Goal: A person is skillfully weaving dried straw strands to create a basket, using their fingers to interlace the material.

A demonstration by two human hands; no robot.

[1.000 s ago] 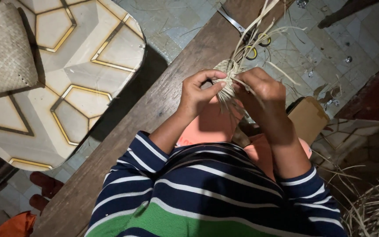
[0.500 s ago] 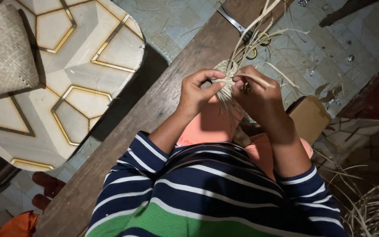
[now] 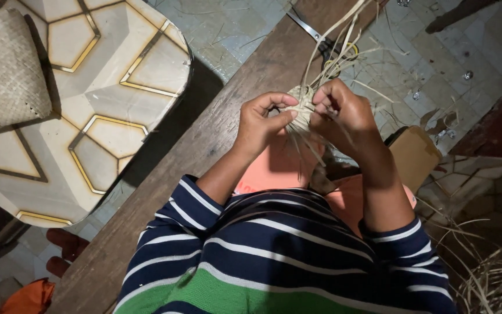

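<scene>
Straw bundle point(image 3: 301, 107), both hands' grip, above plank point(image 3: 164, 174) edge

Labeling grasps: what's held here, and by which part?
Both hands hold one small woven straw piece. The left hand pinches its left edge between thumb and fingers; the right hand grips its right side, where loose strands fan upward.

Single head view, worn on person's head, facing steeply down past striped sleeves. Close range: hands just right of centre, toward 1 o'clock. Wooden worktop point(image 3: 164, 192) runs diagonally, 7 to 1 o'clock. Tiled floor point(image 3: 431, 64) at 2 o'clock.
</scene>
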